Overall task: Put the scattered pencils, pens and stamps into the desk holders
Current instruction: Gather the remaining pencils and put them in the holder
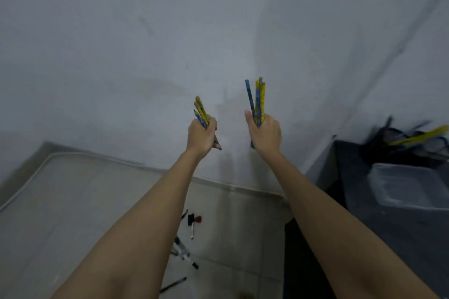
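Both arms are raised in front of a grey wall. My left hand (202, 137) is closed around a bunch of yellow and blue pencils (200, 110) that fan up and to the left. My right hand (263, 134) grips a second bunch of yellow and blue pencils (258, 102), held nearly upright. A black mesh desk holder (398, 147) stands on the dark desk at the right, blurred, with a yellow pencil (420, 137) leaning out of it. On the floor below lie several pens (183, 251) and a stamp with a red part (194, 219).
A dark desk (388, 238) fills the lower right. A clear plastic box (408, 185) sits on it in front of the holder. The pale tiled floor (73, 201) meets the wall along a skirting line. One black pen (173, 284) lies near the bottom edge.
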